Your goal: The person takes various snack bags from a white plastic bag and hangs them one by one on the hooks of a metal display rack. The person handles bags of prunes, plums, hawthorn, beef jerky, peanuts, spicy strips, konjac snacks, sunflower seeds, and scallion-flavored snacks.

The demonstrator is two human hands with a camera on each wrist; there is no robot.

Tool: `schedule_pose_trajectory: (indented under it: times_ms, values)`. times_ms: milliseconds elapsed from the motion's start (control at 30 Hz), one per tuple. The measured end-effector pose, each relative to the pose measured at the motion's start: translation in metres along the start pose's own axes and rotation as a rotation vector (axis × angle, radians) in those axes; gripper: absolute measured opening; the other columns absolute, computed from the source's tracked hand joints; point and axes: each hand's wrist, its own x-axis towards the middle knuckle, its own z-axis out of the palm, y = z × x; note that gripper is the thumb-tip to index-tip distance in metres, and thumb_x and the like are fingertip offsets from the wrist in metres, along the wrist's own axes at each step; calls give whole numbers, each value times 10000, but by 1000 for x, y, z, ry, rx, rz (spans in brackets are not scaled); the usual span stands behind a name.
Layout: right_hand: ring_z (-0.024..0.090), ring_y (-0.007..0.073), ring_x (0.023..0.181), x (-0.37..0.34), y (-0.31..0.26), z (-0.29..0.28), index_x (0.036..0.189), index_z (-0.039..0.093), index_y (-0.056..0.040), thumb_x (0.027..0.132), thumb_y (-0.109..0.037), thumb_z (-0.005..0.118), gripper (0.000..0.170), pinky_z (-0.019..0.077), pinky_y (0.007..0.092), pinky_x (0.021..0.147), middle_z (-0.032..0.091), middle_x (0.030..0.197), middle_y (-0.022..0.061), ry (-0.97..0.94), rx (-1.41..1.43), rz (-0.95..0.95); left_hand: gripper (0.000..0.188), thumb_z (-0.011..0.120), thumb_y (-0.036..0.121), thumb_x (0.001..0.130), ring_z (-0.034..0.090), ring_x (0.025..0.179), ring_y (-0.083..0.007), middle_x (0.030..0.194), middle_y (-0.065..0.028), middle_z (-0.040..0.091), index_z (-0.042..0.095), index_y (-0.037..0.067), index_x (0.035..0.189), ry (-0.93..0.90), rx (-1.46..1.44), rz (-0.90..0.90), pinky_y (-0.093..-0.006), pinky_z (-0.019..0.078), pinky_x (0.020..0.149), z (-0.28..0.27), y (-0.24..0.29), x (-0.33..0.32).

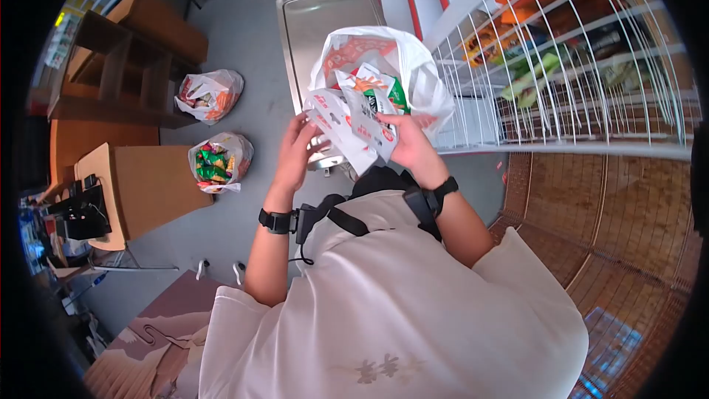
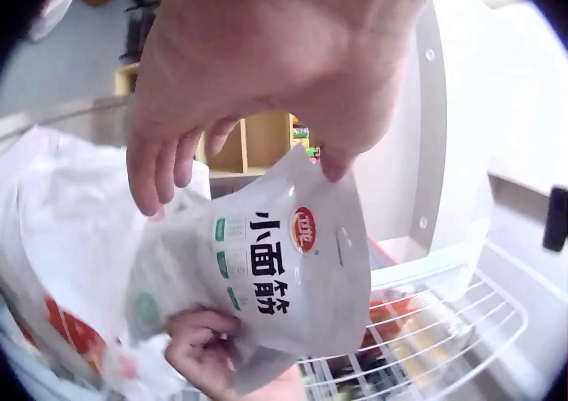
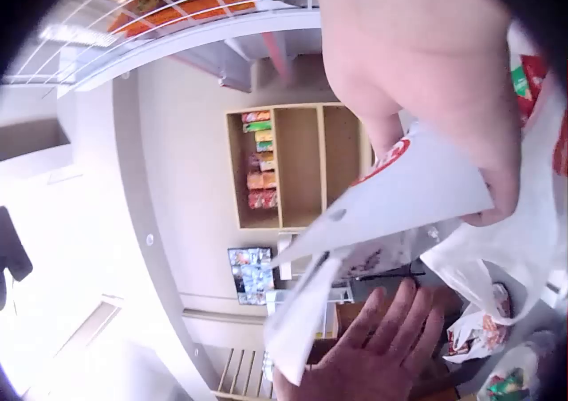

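Observation:
My right hand (image 1: 413,151) pinches white snack packets (image 1: 337,124) by their side, above the mouth of a white plastic bag (image 1: 426,77). In the left wrist view, right-hand fingers (image 2: 201,341) curl around the lower edge of a packet (image 2: 282,250) with black lettering and a red oval logo. My left hand (image 1: 294,154) is at the other side of the packets, its fingers extended and spread in the right wrist view. Its thumb reaches the packet's top corner in the left wrist view. Green and red packets (image 1: 399,94) show inside the bag.
The bag stands on a metal cart (image 1: 325,18). A white wire basket (image 1: 561,52) of goods stands at the right. Two filled plastic bags (image 1: 210,94) sit on the floor at left, near a brown shelf unit (image 1: 122,59) and a wooden desk (image 1: 151,192).

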Motion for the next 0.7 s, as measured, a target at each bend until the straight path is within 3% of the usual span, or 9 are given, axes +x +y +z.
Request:
schedule_pose_trajectory:
  times_ms: [67, 100, 167, 200, 267, 333, 467, 567, 700]
  values:
    - [621, 249, 935, -35, 29, 6, 1152, 519, 32, 866, -82, 552, 310, 486, 391, 834, 611, 1083, 131, -55, -63, -131, 588, 430, 462, 922, 478, 1184, -247, 1312, -110, 465, 364, 34, 1321, -244, -535, -83, -443, 396, 971, 10, 3, -36]
    - [621, 249, 935, -51, 42, 7, 1152, 519, 32, 866, -82, 552, 310, 486, 391, 834, 611, 1083, 131, -57, -55, -141, 641, 404, 506, 920, 452, 1217, -267, 1345, -112, 438, 332, 33, 1348, -280, -686, -92, -477, 374, 994, 10, -3, -53]
    - [616, 198, 937, -79, 59, 10, 1124, 540, 52, 870, -99, 578, 298, 494, 337, 820, 618, 1076, 116, -13, -377, -453, 606, 429, 462, 930, 456, 1215, -263, 1322, -113, 460, 344, 17, 1331, -351, -831, 39, -460, 377, 998, 18, -9, -83]
    - [606, 142, 915, -87, 67, 10, 1109, 558, 52, 880, -131, 593, 295, 495, 301, 795, 635, 1043, 94, 7, -423, -544, 606, 429, 462, 930, 456, 1215, -263, 1322, -113, 460, 344, 17, 1331, -361, -819, 34, -460, 377, 998, 25, -5, -94]
    - [604, 127, 890, -118, 80, 13, 1097, 567, 49, 883, -149, 598, 294, 496, 292, 782, 643, 1020, 87, 50, -616, -659, 541, 481, 373, 935, 495, 1172, -250, 1290, -121, 486, 366, -1, 1309, -74, -670, -39, -417, 417, 970, 41, 4, -113]
    - [594, 91, 829, -145, 97, 8, 1055, 596, 46, 893, -202, 599, 297, 492, 262, 735, 660, 948, 69, 108, -817, -819, 506, 504, 321, 932, 511, 1151, -242, 1270, -125, 501, 378, -4, 1298, -55, -568, -40, -398, 436, 949, 48, 8, -128]
    - [595, 85, 766, -190, 103, -19, 986, 624, 60, 929, -297, 538, 372, 481, 240, 681, 661, 871, 69, 300, -884, -742, 428, 531, 206, 927, 557, 1079, -219, 1226, -125, 529, 403, -13, 1272, -109, -476, -21, -366, 481, 892, 66, 8, -150]
    - [601, 90, 741, -230, 99, -39, 962, 634, 68, 938, -335, 514, 421, 487, 243, 677, 664, 859, 75, 383, -648, -658, 403, 519, 170, 931, 567, 1064, -225, 1215, -129, 536, 406, -25, 1265, -219, -465, -21, -358, 487, 886, 98, 5, -167]
    - [608, 124, 849, -270, 100, -75, 1057, 585, 75, 945, -306, 505, 405, 496, 267, 755, 640, 989, 107, 283, -111, -828, 357, 483, 61, 916, 570, 1062, -242, 1200, -144, 544, 419, -37, 1253, -373, -439, -69, -365, 484, 891, 162, -24, -188]
